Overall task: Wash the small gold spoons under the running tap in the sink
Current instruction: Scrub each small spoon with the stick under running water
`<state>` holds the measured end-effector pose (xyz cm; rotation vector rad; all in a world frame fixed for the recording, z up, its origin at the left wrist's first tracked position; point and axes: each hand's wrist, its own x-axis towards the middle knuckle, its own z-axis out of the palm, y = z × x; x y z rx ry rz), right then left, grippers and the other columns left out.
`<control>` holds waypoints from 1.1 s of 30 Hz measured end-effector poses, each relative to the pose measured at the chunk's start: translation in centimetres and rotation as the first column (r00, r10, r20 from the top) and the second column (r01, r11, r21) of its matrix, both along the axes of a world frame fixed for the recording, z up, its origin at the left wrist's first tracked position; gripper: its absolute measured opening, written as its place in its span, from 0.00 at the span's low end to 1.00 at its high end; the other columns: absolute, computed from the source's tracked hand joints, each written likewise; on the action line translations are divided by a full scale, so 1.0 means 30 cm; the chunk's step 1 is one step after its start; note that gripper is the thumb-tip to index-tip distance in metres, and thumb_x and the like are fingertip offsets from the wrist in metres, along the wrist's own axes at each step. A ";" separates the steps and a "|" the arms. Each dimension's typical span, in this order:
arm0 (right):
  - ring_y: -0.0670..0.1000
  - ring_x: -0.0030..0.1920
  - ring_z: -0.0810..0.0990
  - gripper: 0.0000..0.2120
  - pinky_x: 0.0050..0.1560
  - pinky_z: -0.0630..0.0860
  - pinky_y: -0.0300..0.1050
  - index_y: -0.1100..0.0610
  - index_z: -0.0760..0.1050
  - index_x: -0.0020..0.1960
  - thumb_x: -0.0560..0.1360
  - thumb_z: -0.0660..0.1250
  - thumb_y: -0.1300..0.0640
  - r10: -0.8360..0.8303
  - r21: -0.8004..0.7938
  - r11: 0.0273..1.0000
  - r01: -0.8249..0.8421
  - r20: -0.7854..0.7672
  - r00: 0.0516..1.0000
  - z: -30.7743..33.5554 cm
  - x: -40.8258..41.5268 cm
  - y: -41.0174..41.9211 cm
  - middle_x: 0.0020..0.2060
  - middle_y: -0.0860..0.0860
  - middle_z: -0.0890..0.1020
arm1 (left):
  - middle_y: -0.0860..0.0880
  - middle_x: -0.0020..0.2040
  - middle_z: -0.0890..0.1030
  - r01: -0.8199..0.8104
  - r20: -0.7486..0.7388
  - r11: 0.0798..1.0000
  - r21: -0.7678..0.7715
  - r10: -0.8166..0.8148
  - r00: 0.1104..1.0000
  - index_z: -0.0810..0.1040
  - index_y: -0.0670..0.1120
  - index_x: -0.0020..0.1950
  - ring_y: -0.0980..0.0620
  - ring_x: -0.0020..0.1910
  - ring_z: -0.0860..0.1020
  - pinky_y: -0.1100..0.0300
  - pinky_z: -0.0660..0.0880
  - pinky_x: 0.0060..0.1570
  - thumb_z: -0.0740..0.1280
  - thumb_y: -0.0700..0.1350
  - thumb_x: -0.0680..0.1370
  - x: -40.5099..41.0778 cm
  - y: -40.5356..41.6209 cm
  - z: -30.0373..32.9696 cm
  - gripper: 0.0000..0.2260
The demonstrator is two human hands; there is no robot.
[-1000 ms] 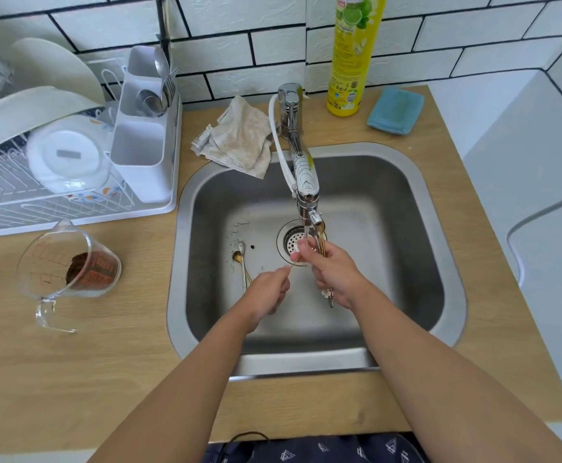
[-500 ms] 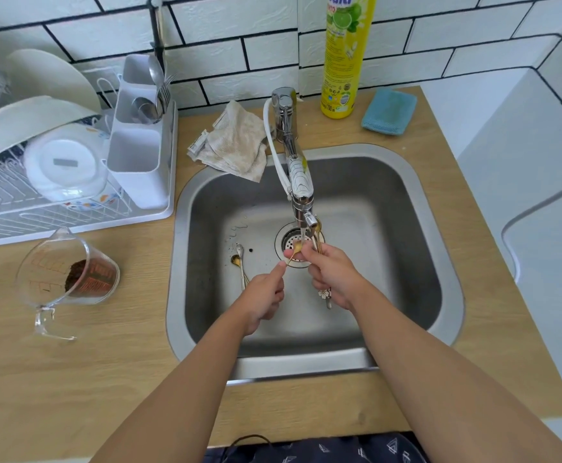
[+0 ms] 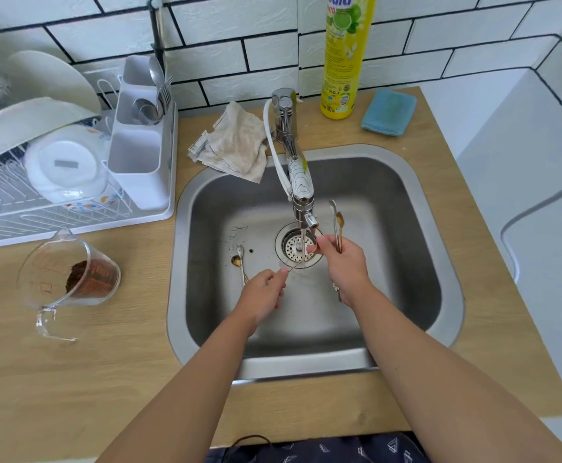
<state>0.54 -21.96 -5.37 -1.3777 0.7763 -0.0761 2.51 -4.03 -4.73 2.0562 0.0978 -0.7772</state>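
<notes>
Now, left hand: left hand reaches into the sink with forearm slanting up from the lower edge; fingers curled, thumb and forefinger pinching the thin handle of a gold spoon whose far end lies in the water stream over the drain
Right hand: right hand sits just right of the drain, fist clenched round a bundle of spoons pointing away from the person; handle ends poke out below the wrist
Tap: tap runs, water falling onto the drain
Loose spoons: two more spoons lie on the sink floor, left of the drain, near the left hand
</notes>
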 end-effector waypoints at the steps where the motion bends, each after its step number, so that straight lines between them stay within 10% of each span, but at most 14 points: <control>1: 0.32 0.43 0.82 0.08 0.47 0.70 0.34 0.54 0.85 0.49 0.82 0.68 0.54 0.025 -0.010 1.000 -0.025 -0.002 1.000 0.000 0.001 0.002 0.42 0.41 0.89 | 0.51 0.37 0.78 -0.014 0.022 0.999 0.032 0.014 1.000 0.75 0.47 0.42 0.52 0.35 0.75 0.56 0.71 0.39 0.60 0.62 0.80 0.004 0.003 -0.002 0.19; 7: 0.38 0.26 0.74 0.04 0.27 0.68 0.28 0.52 0.85 0.43 0.76 0.75 0.53 0.184 0.065 0.980 -0.186 0.032 0.982 0.017 -0.008 0.021 0.36 0.43 0.85 | 0.49 0.45 0.76 -0.006 -0.049 0.992 0.123 0.012 0.999 0.71 0.49 0.45 0.46 0.45 0.74 0.50 0.71 0.47 0.54 0.61 0.80 0.018 0.007 0.005 0.17; 12: 0.35 0.24 0.74 0.14 0.35 0.65 0.38 0.52 0.85 0.44 0.82 0.67 0.48 0.111 0.031 0.993 -0.110 -0.027 0.993 0.036 -0.006 0.023 0.42 0.45 0.89 | 0.46 0.38 0.67 -0.047 -0.149 0.998 -0.033 0.042 0.988 0.65 0.48 0.43 0.49 0.36 0.62 0.52 0.61 0.39 0.51 0.51 0.73 0.010 -0.011 0.026 0.08; 23: 0.44 0.27 0.61 0.13 0.24 0.58 0.38 0.47 0.85 0.43 0.83 0.67 0.50 -0.155 0.245 0.959 0.141 0.039 0.987 0.071 -0.004 -0.010 0.46 0.57 0.81 | 0.43 0.44 0.82 -0.244 -0.209 0.869 -0.430 0.167 0.963 0.81 0.40 0.51 0.53 0.37 0.83 0.62 0.82 0.47 0.68 0.34 0.79 0.057 -0.159 0.032 0.04; 33: 0.46 0.32 0.68 0.18 0.35 0.66 0.42 0.53 0.72 0.41 0.85 0.59 0.44 -0.099 0.221 0.969 0.108 -0.049 0.994 0.042 0.011 0.001 0.32 0.47 0.74 | 0.42 0.36 0.84 -0.145 -0.203 0.908 -0.393 0.068 0.977 0.73 0.41 0.47 0.49 0.31 0.82 0.61 0.79 0.33 0.71 0.40 0.78 -0.048 -0.182 0.019 0.08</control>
